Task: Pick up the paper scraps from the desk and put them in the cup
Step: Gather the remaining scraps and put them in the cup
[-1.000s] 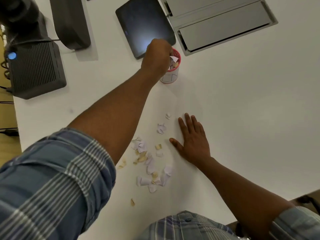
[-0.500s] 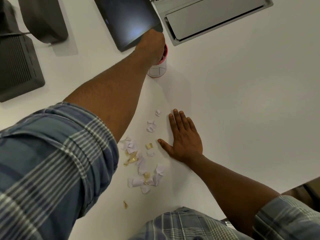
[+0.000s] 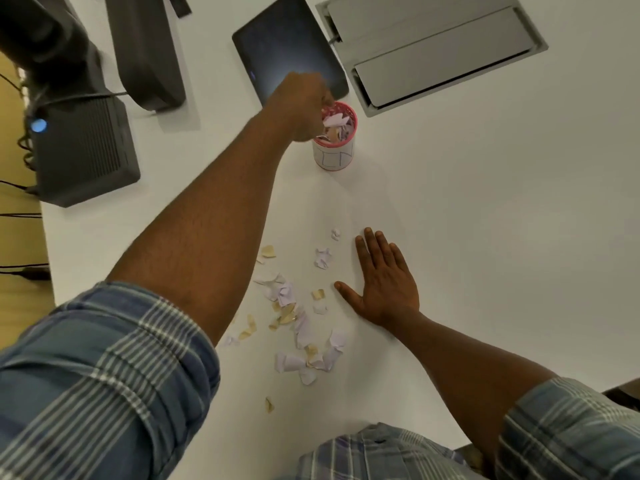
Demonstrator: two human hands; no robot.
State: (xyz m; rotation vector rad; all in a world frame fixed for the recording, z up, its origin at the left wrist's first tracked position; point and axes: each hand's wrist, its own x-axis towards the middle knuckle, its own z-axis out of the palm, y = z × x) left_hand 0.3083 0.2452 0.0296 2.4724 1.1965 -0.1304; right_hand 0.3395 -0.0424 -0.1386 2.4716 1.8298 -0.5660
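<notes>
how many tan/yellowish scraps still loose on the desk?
About 7 tan scraps, some maybe hidden under the left forearm: top of the scatter, beside the right hand thumb, three mid-pile, low in the pile, alone nearest the person.

You see a dark tablet [image 3: 289, 60] lying flat on the white desk [image 3: 485, 209]. Just right of the tablet sits a grey metal box [image 3: 433, 50] set into the desk, with its lids shut. Left of the tablet stands a dark grey stand [image 3: 145, 53]. Further left of the tablet is a black box [image 3: 83, 150] with a small blue light [image 3: 38, 125], and black wires [image 3: 20, 216] hang beside it.
</notes>
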